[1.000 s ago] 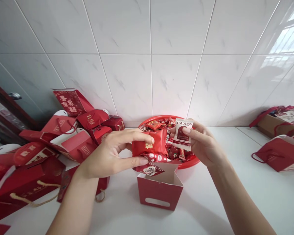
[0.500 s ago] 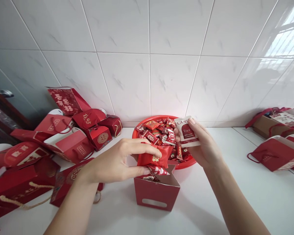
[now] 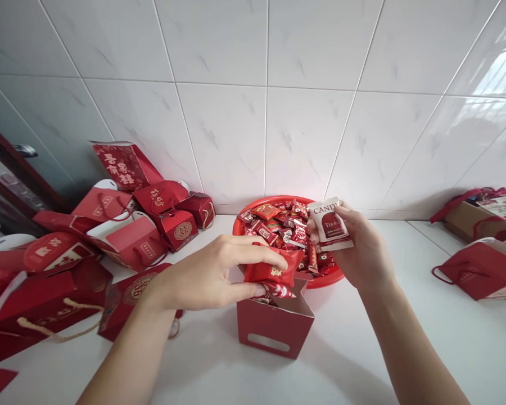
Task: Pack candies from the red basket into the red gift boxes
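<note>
My left hand [image 3: 223,273] is closed on a red candy packet [image 3: 276,267] with gold print, over the open top of a red box [image 3: 274,329]. A smaller red-and-white wrapped candy [image 3: 279,289] lies just under that packet, by my thumb. My right hand [image 3: 362,247] pinches a white and dark-red candy packet [image 3: 331,224] marked "CAND", held above the right side of a red plastic basket [image 3: 238,225]. Many wrapped candies [image 3: 297,233] fill the basket behind the box. The inside of the box is mostly hidden by my left hand and the packets.
Several red gift boxes [image 3: 129,242] with cord handles crowd the left of the white countertop [image 3: 211,354]. At the right stand another red gift box [image 3: 476,270] and a brown carton [image 3: 468,222]. A white tiled wall [image 3: 307,140] rises behind the basket.
The whole view has shifted slightly, so things sit a little further right. Both hands keep their packets; the right-hand packet has tilted a bit. Nothing was let go.
</note>
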Demonstrator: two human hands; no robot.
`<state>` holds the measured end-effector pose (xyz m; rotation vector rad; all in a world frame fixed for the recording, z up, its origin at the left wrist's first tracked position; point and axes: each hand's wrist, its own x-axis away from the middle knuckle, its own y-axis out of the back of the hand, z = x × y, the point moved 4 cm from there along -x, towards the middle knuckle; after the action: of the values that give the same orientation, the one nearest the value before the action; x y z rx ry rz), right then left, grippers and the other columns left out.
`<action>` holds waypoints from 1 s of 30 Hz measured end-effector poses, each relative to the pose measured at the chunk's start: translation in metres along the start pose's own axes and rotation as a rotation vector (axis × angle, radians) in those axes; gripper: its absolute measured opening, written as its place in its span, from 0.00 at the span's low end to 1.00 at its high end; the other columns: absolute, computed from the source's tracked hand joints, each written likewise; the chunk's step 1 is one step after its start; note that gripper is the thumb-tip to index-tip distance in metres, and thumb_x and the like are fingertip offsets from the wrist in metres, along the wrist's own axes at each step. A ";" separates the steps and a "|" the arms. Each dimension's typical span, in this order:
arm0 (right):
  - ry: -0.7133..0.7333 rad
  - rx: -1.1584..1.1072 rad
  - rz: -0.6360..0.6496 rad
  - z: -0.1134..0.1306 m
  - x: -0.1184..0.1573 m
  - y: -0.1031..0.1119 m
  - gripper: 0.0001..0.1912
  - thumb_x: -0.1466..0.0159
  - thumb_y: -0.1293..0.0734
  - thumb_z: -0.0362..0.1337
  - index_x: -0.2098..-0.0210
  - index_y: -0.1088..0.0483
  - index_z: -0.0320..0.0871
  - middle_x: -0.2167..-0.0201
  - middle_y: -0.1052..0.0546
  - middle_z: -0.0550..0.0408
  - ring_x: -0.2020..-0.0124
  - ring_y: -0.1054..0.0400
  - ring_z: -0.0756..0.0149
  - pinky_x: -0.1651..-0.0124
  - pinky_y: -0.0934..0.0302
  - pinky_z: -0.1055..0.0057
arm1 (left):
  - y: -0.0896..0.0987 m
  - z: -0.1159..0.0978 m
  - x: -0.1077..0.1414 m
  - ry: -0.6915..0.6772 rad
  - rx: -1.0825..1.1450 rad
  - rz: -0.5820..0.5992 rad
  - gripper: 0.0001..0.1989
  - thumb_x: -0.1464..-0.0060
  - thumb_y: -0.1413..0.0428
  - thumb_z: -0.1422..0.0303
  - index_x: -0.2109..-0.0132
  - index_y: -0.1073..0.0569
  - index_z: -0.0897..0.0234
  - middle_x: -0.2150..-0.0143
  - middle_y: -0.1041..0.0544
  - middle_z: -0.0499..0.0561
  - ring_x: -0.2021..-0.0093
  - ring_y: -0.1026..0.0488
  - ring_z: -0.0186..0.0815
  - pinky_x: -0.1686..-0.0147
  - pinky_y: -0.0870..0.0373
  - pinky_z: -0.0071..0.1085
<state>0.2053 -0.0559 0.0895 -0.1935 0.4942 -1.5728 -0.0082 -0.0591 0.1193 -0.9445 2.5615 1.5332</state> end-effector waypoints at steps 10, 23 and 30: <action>0.065 0.482 0.253 0.015 0.012 -0.003 0.07 0.41 0.25 0.37 0.63 0.26 0.46 0.75 0.27 0.62 0.77 0.36 0.72 0.75 0.42 0.75 | -0.012 -0.016 0.007 0.060 -0.116 0.162 0.21 0.45 0.45 0.84 0.51 0.21 0.56 0.58 0.23 0.46 0.63 0.26 0.29 0.63 0.33 0.22; 0.010 1.063 0.586 -0.004 0.021 -0.010 0.07 0.42 0.33 0.28 0.69 0.32 0.46 0.72 0.28 0.61 0.71 0.39 0.69 0.71 0.44 0.72 | -0.016 -0.017 0.011 0.075 -0.139 0.214 0.23 0.49 0.47 0.86 0.54 0.20 0.55 0.59 0.22 0.45 0.65 0.26 0.31 0.66 0.36 0.24; 0.111 1.083 0.429 0.002 0.015 -0.009 0.10 0.41 0.36 0.29 0.76 0.42 0.45 0.78 0.39 0.63 0.77 0.50 0.72 0.76 0.55 0.71 | -0.019 -0.015 0.006 0.133 -0.105 0.305 0.18 0.50 0.47 0.86 0.62 0.22 0.58 0.65 0.21 0.43 0.68 0.27 0.31 0.69 0.40 0.26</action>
<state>0.1970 -0.0706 0.0928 0.7789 -0.2668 -1.2365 0.0004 -0.0805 0.1098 -0.7108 2.8537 1.7470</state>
